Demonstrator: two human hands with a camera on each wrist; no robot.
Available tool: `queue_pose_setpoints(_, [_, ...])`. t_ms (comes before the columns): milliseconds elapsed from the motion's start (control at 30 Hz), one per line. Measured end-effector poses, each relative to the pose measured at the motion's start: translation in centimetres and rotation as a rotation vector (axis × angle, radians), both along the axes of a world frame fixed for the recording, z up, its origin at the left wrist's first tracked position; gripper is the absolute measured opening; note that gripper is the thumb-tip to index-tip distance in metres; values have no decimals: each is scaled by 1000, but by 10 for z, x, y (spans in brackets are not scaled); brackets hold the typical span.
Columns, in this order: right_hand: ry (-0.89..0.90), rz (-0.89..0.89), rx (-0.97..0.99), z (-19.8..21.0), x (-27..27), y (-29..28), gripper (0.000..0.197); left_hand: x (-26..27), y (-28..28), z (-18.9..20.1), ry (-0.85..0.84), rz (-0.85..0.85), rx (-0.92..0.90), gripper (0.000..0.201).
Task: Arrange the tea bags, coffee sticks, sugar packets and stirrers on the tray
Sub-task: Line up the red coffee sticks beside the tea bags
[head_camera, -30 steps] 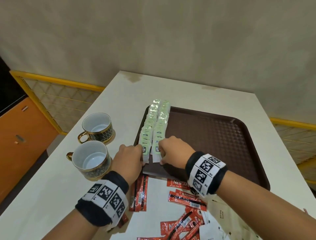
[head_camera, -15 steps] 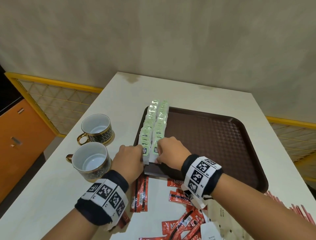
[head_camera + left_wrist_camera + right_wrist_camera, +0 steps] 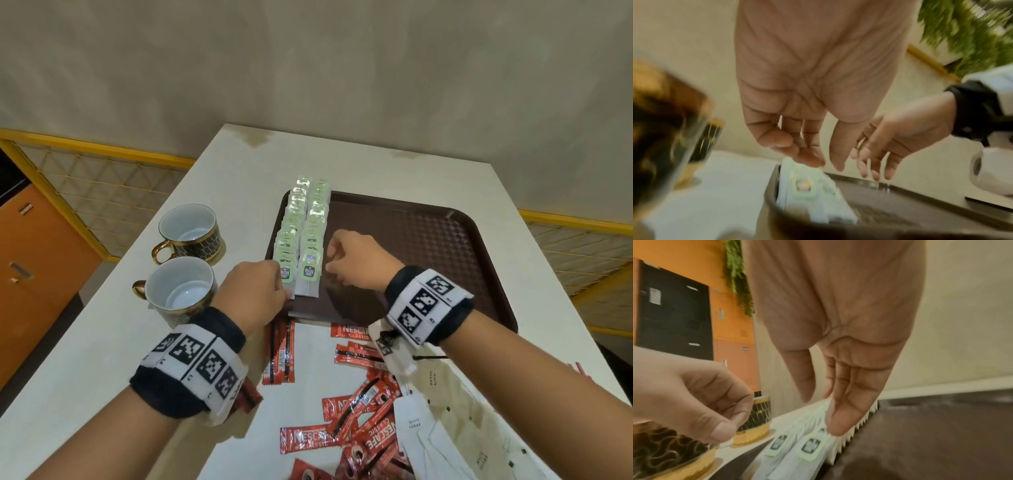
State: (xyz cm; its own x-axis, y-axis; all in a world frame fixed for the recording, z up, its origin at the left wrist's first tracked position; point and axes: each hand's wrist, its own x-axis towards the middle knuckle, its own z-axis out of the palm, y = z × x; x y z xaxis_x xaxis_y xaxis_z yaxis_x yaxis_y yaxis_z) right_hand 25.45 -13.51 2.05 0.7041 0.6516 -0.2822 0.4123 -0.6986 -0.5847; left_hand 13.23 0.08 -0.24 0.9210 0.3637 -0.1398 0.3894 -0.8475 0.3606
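At about nine o'clock on the white table [image 3: 102, 342], two gold-trimmed ceramic cups [image 3: 180, 291] are being left standing beside the dark brown plastic tray [image 3: 428, 246]. Along the tray's left edge, two overlapping rows of pale green paper tea bags [image 3: 301, 240] are being kept, their long axis running from six to twelve o'clock. The left hand [image 3: 253, 291] is being held at the left row's near end, fingers loosely extended and nothing pinched; whether they touch is unclear. The right hand [image 3: 356, 260] is being held at three o'clock of the right row, fingers relaxed and empty. At six o'clock, nearer the right hand, red foil coffee sticks [image 3: 359, 411] and white paper sugar packets [image 3: 445, 428] are lying loose, probably next.
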Motion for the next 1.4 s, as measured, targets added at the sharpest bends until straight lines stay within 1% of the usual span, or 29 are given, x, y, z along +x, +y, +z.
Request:
queue_pose_setpoints(67, [-45, 100, -53, 17, -16, -23, 16, -14, -3, 13, -10, -28, 48, 25])
queue_pose_setpoints(133, [-72, 238, -217, 25, -38, -47, 22, -30, -12, 17, 62, -70, 72, 27])
queue_pose_setpoints(200, [-107, 363, -413, 21, -59, -65, 38, -41, -23, 10, 157, -127, 98, 30])
queue_pose_setpoints(267, [-166, 439, -577, 9, -73, -75, 52, -46, -34, -1, 229, -150, 133, 41])
queue_pose_setpoints(333, [-221, 477, -659, -4, -83, -81, 58, -46, -46, -10, 252, -137, 142, 45])
queue_pose_setpoints(367, [-247, 489, -657, -11, -87, -82, 59, -44, -52, -14, 243, -133, 159, 41])
queue_pose_setpoints(433, [-310, 499, -577, -22, -92, -84, 49, -40, -62, -20, 230, -111, 206, 31])
queue_pose_setpoints(500, [-374, 502, -477, -28, -94, -84, 33, -37, -67, -24, 227, -85, 220, 30])
queue_pose_setpoints(567, [-438, 499, -423, -31, -96, -83, 20, -35, -70, -27, 219, -80, 215, 32])
queue_pose_setpoints(667, [-505, 471, -403, -36, -96, -82, 21, -36, -75, -30, 226, -55, 220, 33])
queue_pose_setpoints(767, [-527, 430, -381, -40, -92, -82, 16, -38, -74, -34, 251, -53, 249, 31])
queue_pose_setpoints(867, [-426, 329, -252, -34, -85, -84, 19, -39, -72, -38, 274, -90, 299, 31])
queue_pose_setpoints(1033, [-146, -30, 188, -12, -74, -82, 15, -40, -66, -36, 283, -97, 285, 30])
queue_pose_setpoints(1100, [-28, -166, 320, -6, -77, -81, 18, -41, -62, -30, 246, -90, 210, 27])
queue_pose_setpoints(1167, [173, -286, 430, -1, -85, -80, 21, -43, -56, -18, 142, -63, 75, 25])
queue_pose_setpoints(1233, [338, -367, 474, 3, -98, -79, 24, -45, -51, -1, 32, -22, -90, 24])
queue_pose_setpoints(1267, [393, -387, 502, 5, -105, -78, 24, -47, -49, 8, -34, -1, -205, 23])
queue_pose_setpoints(1333, [479, -403, 600, 10, -120, -74, 24, -46, -52, 21, -162, 52, -514, 21])
queue_pose_setpoints(1400, [484, -419, 680, 14, -133, -67, 27, -44, -62, 29, -230, 128, -821, 25])
